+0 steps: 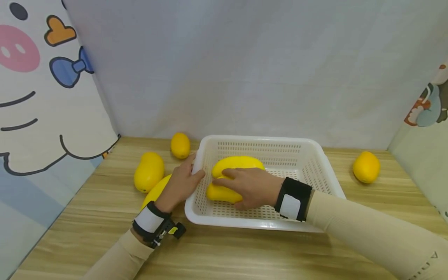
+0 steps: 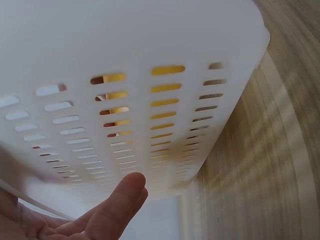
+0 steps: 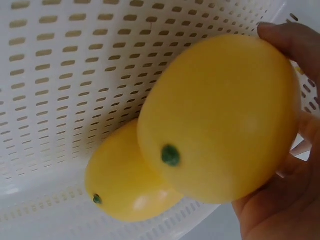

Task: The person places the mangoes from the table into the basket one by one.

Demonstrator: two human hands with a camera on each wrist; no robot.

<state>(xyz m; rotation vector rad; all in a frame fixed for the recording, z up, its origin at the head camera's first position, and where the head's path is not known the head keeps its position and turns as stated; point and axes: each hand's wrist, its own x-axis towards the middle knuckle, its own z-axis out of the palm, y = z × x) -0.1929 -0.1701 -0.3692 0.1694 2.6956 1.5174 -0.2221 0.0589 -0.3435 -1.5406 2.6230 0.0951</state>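
1. White slotted basket (image 1: pixel 245 225) is set upright, gripped at its nine-o'clock rim.
2. Nearer mango-like fruit (image 1: pixel 220 193), yellow and green-nubbed, is gripped inside, toward nine o'clock.
3. Farther mango-like fruit (image 1: pixel 241 161), identically coloured, is laid beyond it, toward one o'clock.

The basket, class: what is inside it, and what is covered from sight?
Inside the basket are a far yellow fruit, a near yellow fruit and the right hand, gripping one. In the head view the hand partly hides both; what lies beneath the fruits is covered.
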